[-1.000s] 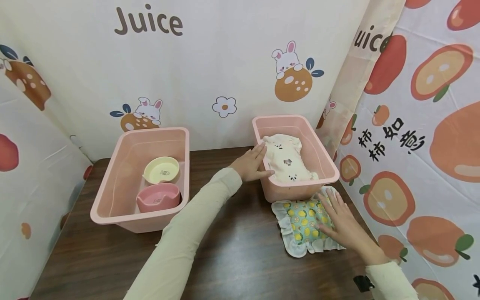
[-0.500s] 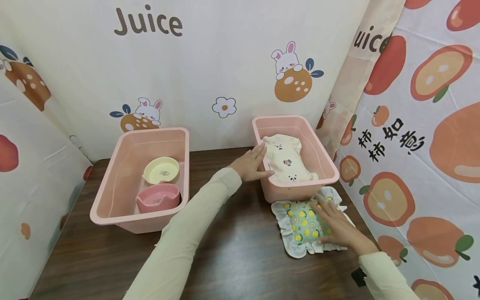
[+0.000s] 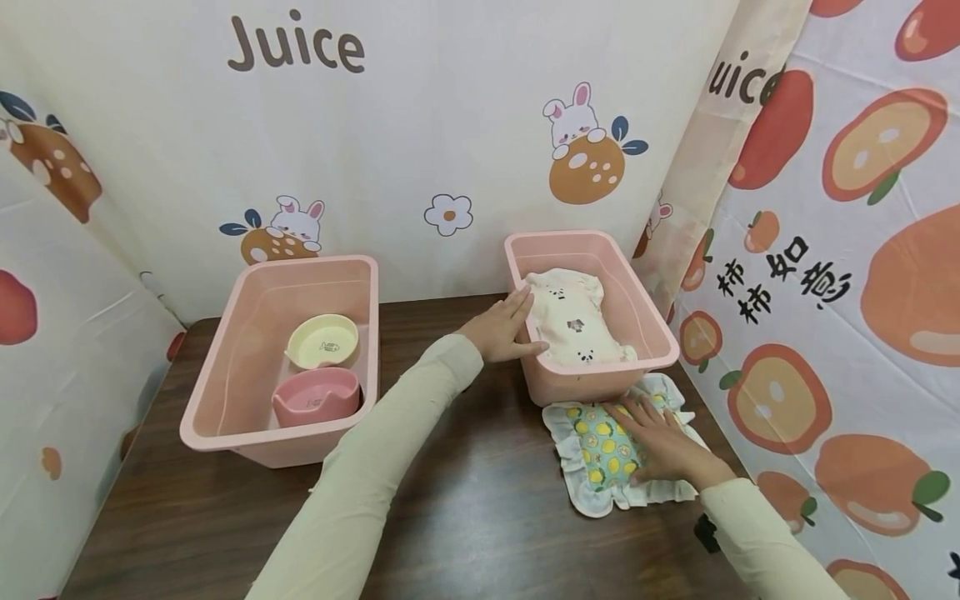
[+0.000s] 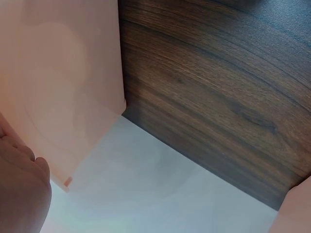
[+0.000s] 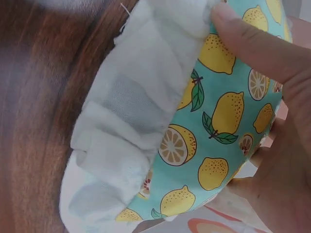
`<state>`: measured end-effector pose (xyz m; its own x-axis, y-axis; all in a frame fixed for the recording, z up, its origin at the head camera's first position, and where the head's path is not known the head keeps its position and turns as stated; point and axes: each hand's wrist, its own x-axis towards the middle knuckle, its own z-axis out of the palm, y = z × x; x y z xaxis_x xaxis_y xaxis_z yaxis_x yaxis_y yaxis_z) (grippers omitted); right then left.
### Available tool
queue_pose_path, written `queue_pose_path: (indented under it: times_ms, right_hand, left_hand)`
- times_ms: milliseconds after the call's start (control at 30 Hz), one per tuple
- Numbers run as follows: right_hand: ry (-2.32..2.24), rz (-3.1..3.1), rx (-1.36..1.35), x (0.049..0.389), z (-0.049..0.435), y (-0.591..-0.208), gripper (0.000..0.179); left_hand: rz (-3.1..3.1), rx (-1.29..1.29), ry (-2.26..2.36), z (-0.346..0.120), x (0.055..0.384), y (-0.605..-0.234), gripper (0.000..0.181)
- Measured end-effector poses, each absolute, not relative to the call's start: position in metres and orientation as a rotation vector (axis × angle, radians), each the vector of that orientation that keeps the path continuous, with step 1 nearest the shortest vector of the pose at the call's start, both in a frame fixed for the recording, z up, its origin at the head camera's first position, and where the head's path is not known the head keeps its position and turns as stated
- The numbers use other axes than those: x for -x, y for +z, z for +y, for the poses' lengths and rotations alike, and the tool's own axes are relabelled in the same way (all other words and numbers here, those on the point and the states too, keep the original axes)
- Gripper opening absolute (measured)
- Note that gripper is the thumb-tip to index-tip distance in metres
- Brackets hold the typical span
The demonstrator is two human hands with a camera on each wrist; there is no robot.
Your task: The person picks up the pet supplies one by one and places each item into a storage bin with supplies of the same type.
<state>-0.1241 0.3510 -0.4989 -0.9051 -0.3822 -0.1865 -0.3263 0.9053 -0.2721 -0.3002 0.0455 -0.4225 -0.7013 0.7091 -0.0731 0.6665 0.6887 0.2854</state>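
My left hand (image 3: 501, 330) rests on the left rim of the right-hand pink basin (image 3: 551, 383), fingers extended and thumb toward the near corner. A folded white baby garment (image 3: 573, 312) with small animal-face prints lies in that basin. Just in front of it, on the table, is a small lemon-print pillow (image 3: 600, 446) with a white ruffled edge. My right hand (image 3: 663, 442) is spread over the pillow's right half, fingers toward the basin. Up close in the right wrist view, the thumb (image 5: 262, 46) touches the pillow near the ruffle; the other fingers lie at its far side, partly hidden.
Another pink basin (image 3: 210, 437) stands at the left, holding a yellow bowl (image 3: 322, 342) and a pink bowl (image 3: 317, 397). Dark wooden table (image 3: 465, 517) lies between and before the basins. Printed cloth walls (image 3: 450, 125) rise behind and at both sides.
My right hand has moved left and come down onto the lemon-print pillow. The left hand and both basins have stayed where they were.
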Motion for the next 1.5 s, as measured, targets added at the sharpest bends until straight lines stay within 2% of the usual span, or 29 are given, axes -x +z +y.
queue_pose_path:
  times_ms: [367,600,900,1233,1500]
  right_hand:
    - [-0.273,2.882,0.598,0.129,0.353,-0.504,0.113]
    - [-0.273,2.947,0.739,0.131,0.357,-0.506,0.108]
    - [-0.225,2.965,0.782,0.129,0.361,-0.507,0.094]
    - [-0.208,3.003,0.776,0.114,0.360,-0.494,0.090]
    - [-0.226,3.033,0.799,0.102,0.355,-0.475,0.093]
  left_hand:
    - [2.733,-1.125,0.315,0.044,0.296,-0.417,0.096]
    - [2.744,-1.138,0.326,0.045,0.296,-0.418,0.096]
    - [2.737,-1.125,0.316,0.045,0.296,-0.418,0.096]
    - [2.735,-1.123,0.337,0.045,0.299,-0.421,0.097]
    - [2.738,-1.125,0.341,0.044,0.297,-0.420,0.097]
